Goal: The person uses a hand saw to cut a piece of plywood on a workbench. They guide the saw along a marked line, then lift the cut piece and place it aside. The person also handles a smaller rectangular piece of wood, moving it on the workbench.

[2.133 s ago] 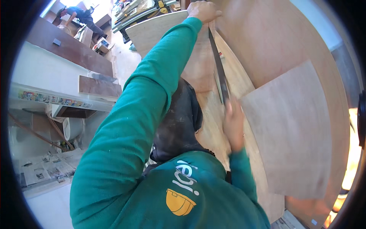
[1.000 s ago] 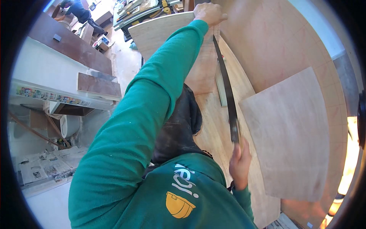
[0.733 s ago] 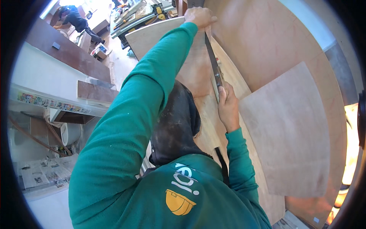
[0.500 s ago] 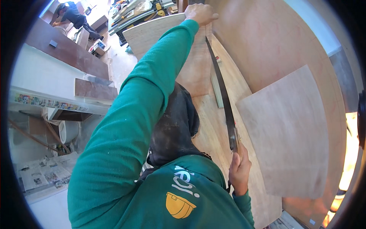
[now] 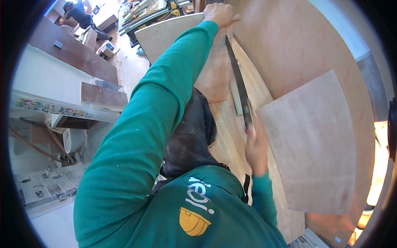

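Observation:
My left hand (image 5: pixel 220 15) is closed over the far top corner of a light plywood board (image 5: pixel 165 35), which stands in front of my bent leg. In my right hand (image 5: pixel 258 148), slightly blurred, is the handle end of a handsaw, the fingers around it. The long dark blade of the handsaw (image 5: pixel 238 80) runs away from me along the board's right edge, its far end just below my left hand. My right fingers hide most of the handle. Beneath the blade lies a pale wooden panel (image 5: pixel 225 130), with a narrow light strip (image 5: pixel 236 99) beside the blade.
To the right, a loose plywood sheet (image 5: pixel 312 144) rests against a large brown panel (image 5: pixel 289 49). A bench with tools (image 5: pixel 151 14) stands beyond the board. Another person (image 5: pixel 80 16) bends over at the far left. Newspapers (image 5: pixel 49 186) cover a surface at lower left.
My right hand has moved forward, away from my body, along the saw's line. My left hand stays on the board's corner. The person at the far left has shifted slightly.

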The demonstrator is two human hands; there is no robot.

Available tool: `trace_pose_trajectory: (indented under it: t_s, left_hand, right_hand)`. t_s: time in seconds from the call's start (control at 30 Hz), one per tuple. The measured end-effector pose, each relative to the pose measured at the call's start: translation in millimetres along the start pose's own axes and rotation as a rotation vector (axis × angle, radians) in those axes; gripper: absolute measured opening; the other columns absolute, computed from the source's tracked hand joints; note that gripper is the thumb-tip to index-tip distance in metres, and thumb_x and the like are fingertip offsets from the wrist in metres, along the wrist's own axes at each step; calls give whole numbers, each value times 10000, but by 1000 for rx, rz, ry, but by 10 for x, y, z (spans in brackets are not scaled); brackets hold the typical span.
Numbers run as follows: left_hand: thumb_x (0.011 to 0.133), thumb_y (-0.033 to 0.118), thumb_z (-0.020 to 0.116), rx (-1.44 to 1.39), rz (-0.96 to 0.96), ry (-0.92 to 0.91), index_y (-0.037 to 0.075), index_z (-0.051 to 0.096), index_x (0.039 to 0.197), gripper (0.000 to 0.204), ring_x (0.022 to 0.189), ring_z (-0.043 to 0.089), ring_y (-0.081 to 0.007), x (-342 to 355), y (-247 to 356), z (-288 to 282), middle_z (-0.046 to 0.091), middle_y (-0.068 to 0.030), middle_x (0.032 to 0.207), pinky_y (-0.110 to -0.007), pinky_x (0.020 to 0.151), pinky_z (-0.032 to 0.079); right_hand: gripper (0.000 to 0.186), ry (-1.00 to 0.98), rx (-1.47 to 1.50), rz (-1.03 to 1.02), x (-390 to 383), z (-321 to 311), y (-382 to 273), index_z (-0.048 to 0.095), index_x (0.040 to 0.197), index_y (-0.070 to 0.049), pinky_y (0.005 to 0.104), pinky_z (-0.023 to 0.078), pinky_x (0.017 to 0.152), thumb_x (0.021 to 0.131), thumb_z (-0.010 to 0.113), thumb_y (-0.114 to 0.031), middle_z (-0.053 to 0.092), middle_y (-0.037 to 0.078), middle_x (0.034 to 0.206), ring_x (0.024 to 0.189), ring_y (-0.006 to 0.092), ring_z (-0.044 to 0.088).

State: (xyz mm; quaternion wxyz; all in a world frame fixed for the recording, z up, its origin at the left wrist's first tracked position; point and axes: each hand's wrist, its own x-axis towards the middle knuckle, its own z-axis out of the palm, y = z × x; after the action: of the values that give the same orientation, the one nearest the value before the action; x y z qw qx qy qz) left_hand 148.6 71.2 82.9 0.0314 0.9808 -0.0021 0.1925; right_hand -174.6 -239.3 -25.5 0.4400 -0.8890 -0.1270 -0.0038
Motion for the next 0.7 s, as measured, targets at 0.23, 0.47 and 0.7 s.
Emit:
trace_pose_trajectory:
  t_s: [0.23, 0.47, 0.7]
  left_hand:
    - [901, 568, 648, -65, -52, 24, 101, 802, 963, 496, 935, 760, -336, -60, 122, -8, 778, -166, 967, -483, 842, 593]
    - [953, 573, 562, 10, -30, -80, 156, 801, 1102, 504, 1061, 744, -329, 20, 186, -101, 778, -128, 1132, -479, 878, 582]
    - [948, 593, 564, 4, -73, -129, 139, 797, 1101, 533, 1049, 746, -327, 75, -7, 52, 779, -130, 1125, -488, 872, 581]
  right_hand:
    - [402, -49, 27, 136, -370, -261, -227, 543, 1403, 41, 448, 554, 880, 1073, 528, -188, 712, 298, 1128, 1019, 450, 718]
    - [348, 102, 171, -59, 1183, 300, -577, 585, 1325, -33, 535, 512, 713, 1077, 548, -274, 682, 328, 937, 863, 526, 668]
    - [425, -128, 123, 354, -874, -430, -294, 518, 1426, 50, 455, 533, 956, 1061, 557, -166, 681, 299, 1236, 1131, 438, 687]
